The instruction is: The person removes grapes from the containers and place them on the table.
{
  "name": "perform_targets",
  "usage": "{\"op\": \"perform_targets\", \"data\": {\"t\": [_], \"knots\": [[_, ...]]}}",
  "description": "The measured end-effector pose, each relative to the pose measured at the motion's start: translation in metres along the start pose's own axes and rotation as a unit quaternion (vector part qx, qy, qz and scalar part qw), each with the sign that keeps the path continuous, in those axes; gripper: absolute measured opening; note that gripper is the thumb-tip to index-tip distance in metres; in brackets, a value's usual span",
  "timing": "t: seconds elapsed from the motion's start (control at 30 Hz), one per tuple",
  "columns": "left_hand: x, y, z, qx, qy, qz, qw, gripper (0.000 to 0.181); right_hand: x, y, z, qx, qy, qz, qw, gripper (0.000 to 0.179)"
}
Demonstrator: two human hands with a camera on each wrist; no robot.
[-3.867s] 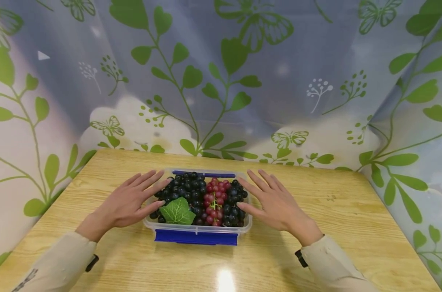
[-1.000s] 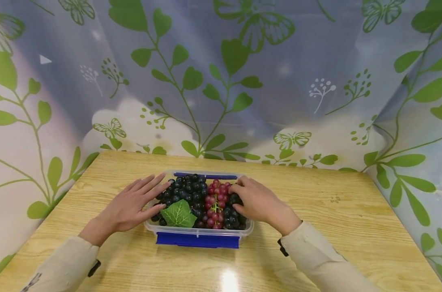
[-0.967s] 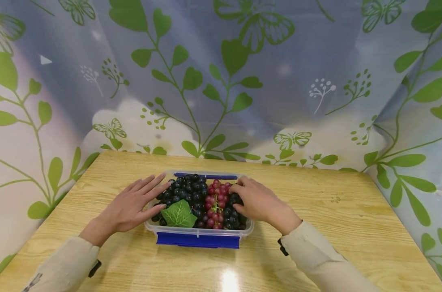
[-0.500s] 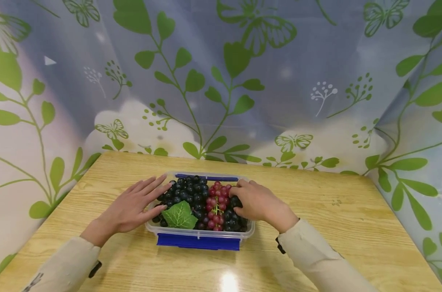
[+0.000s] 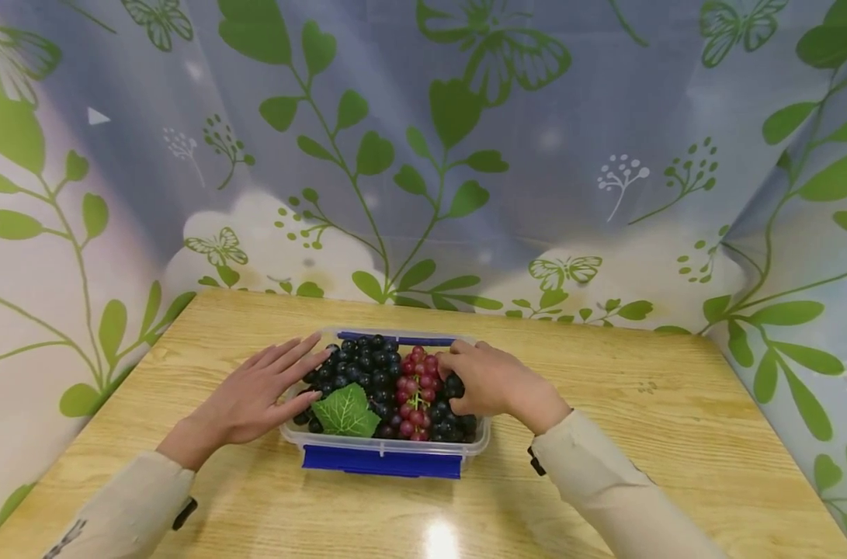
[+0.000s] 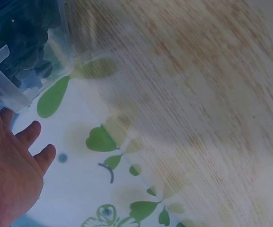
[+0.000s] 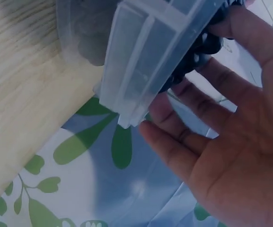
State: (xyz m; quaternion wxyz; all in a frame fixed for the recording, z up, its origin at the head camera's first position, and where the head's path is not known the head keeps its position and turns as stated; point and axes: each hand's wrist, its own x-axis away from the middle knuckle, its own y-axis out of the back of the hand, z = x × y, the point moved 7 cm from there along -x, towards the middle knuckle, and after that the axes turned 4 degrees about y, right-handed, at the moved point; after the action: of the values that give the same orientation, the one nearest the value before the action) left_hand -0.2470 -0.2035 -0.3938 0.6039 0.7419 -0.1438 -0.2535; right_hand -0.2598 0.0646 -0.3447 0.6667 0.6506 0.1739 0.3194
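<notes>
A clear plastic box (image 5: 290, 435) with blue latches stands on the table, packed with fruit. Black grapes (image 5: 363, 365) fill its left side under a green leaf (image 5: 346, 411). Beside them lies a bunch of red grapes (image 5: 416, 396), and at the right end is a bunch of dark grapes (image 5: 453, 423). My left hand (image 5: 255, 392) is spread with straight fingers over the box's left edge. My right hand (image 5: 496, 380) bends over the right end, thumb and fingers curled round the dark grapes. From the right wrist, fingers (image 7: 216, 90) reach over the box wall to the grapes.
The wooden table (image 5: 626, 435) runs on around the box at both sides and in front. A cloth (image 5: 535, 155) with leaves and butterflies hangs behind and beside it. Blue latch flaps (image 5: 381, 461) fold outward along the box's near side.
Several seconds ago the right hand was spread beside the box; it has since moved inward and curled its fingers onto the dark grapes. The left hand has stayed nearly still.
</notes>
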Motion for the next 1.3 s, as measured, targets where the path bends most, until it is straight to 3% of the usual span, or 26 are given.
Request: {"op": "perform_targets", "data": {"t": [0.13,0.3,0.47,0.73,1.03,1.3], "knots": [[0.001,0.002,0.000,-0.001,0.000,-0.003,1.0000,0.062,-0.003,0.001,0.001,-0.010,0.014,0.002,0.9998,0.028],[0.000,0.002,-0.002,0.002,-0.003,0.000,1.0000,0.062,0.000,0.000,-0.002,0.014,-0.010,-0.003,0.9998,0.022],[0.000,0.002,-0.003,0.001,-0.012,-0.007,0.9999,0.061,0.009,0.003,0.000,0.053,-0.047,-0.028,0.9971,0.030],[0.001,0.001,-0.001,0.006,-0.005,0.000,1.0000,0.062,0.013,0.002,0.003,0.073,-0.082,-0.039,0.9932,0.044],[0.002,0.002,-0.002,0.012,-0.006,-0.006,0.9999,0.061,0.008,-0.001,-0.005,0.033,-0.006,-0.065,0.9973,0.024],[0.002,0.000,-0.002,0.016,-0.006,-0.007,0.9998,0.061,0.015,0.001,-0.007,0.011,-0.008,-0.078,0.9969,0.030]]}}
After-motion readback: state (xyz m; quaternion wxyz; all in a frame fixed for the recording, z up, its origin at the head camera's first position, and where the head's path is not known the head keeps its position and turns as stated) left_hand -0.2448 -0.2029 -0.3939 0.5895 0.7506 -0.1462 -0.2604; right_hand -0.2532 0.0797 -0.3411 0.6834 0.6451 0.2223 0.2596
